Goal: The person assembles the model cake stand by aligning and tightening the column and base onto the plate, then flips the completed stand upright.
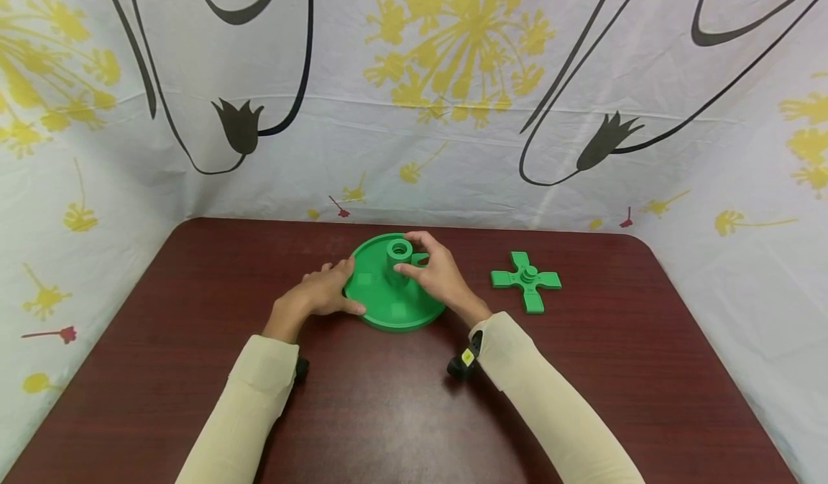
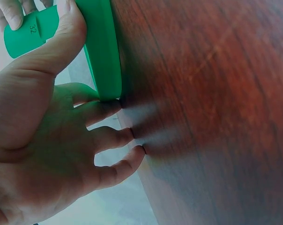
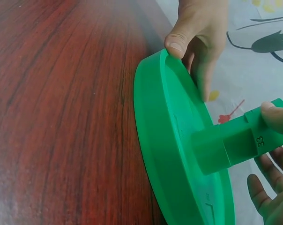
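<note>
Dark-red bench [image 1: 388, 405] carried the round green base [image 1: 378, 304], left hand [image 1: 320, 290] touching its left edge with fingers unclenched, right hand [image 1: 441, 270] over its middle with fingers grasping, green cross [image 1: 527, 279] apart to the right, and, in that grasp, the green post [image 3: 212, 151] standing mid-base.

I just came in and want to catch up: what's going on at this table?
A person is working with green parts. Their right hand grips the upper part of an upright hollow column that stands in the middle of a round base. Their left hand touches the rim of that base, which rests on the dark table. A cross-shaped piece lies off to the right, apart from the base and touched by neither hand.
</note>
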`<action>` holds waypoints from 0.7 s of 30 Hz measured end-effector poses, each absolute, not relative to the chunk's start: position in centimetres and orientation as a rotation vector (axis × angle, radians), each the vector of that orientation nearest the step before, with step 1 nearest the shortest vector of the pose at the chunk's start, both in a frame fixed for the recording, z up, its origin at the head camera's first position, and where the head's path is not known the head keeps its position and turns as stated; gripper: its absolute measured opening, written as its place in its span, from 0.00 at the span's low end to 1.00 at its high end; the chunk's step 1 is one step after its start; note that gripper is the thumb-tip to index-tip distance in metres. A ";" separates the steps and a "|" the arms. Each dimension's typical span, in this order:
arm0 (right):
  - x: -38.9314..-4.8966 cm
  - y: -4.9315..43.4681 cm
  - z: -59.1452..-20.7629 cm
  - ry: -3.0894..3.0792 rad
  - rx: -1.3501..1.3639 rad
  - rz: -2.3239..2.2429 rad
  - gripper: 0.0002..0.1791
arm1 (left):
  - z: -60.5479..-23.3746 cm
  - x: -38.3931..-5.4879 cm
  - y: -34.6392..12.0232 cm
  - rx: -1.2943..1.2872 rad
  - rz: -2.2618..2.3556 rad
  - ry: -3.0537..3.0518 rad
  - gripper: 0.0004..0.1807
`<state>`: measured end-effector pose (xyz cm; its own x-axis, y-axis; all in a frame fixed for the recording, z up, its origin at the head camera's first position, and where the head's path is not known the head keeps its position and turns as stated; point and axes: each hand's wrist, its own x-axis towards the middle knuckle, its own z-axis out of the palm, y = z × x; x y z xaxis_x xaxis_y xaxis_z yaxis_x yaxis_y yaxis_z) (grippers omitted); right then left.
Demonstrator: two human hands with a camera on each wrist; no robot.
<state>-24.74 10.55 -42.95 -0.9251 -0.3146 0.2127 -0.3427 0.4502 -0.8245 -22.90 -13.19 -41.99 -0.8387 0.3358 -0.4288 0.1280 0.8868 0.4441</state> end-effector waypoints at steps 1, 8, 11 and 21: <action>-24.7 10.5 -42.9 -2.655 0.597 1.512 0.32 | -42.0 -22.9 -13.2 0.336 0.551 2.544 0.58; -24.7 10.7 -43.1 -2.657 0.660 1.520 0.33 | -42.0 -22.9 -13.2 0.336 0.554 2.545 0.58; -24.7 10.8 -43.2 -2.619 0.727 1.544 0.32 | -42.1 -22.9 -13.2 0.334 0.553 2.547 0.58; -24.6 10.8 -43.2 -2.603 0.700 1.466 0.33 | -42.1 -23.0 -13.3 0.342 0.560 2.540 0.57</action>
<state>-24.62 10.76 -43.22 -0.8935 -0.3515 0.2795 -0.4213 0.4404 -0.7928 -22.98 -13.29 -42.07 -0.8371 0.3416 -0.4273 0.1304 0.8831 0.4506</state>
